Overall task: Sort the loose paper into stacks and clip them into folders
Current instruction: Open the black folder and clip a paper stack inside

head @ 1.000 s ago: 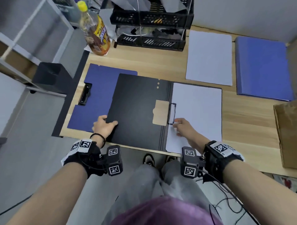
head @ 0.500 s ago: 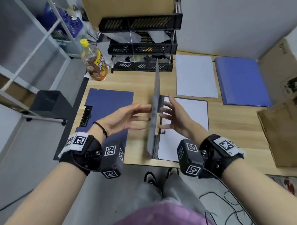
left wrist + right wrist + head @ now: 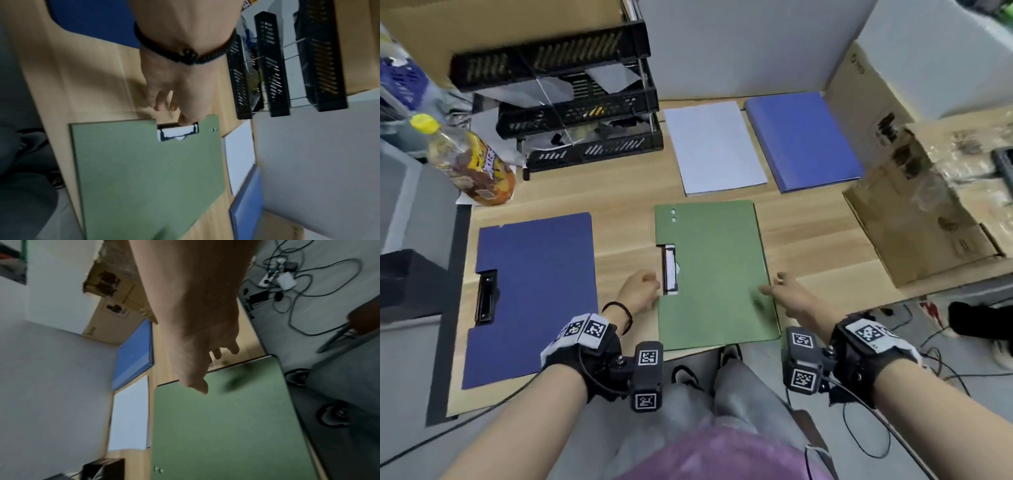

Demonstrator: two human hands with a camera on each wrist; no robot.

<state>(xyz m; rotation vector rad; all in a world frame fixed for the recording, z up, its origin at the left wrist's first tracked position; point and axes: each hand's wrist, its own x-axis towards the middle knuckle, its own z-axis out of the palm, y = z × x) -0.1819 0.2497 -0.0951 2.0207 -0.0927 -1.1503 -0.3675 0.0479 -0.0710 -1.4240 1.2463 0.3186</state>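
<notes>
A closed green folder (image 3: 715,274) lies flat at the desk's front middle, its black clip (image 3: 669,270) showing through a notch on the left edge. My left hand (image 3: 654,291) sits at that edge with fingers loosely curled; in the left wrist view its thumb (image 3: 188,119) touches the clip (image 3: 177,132). My right hand (image 3: 770,287) hovers at the folder's right edge, fingers spread, thumb (image 3: 202,387) over the green cover (image 3: 226,426). A dark blue folder (image 3: 534,294) lies open on the left. A white paper stack (image 3: 714,147) lies behind.
A closed light blue folder (image 3: 801,137) lies at the back right beside the paper. Black stacked trays (image 3: 585,113) and a drink bottle (image 3: 472,164) stand at the back left. A cardboard box (image 3: 921,205) crowds the right side. Cables (image 3: 893,411) trail on the floor.
The folder's cover, which stood upright between my hands half a second ago, has dropped right over the white sheets. The folder is closed, green side up. Both hands moved to its edges.
</notes>
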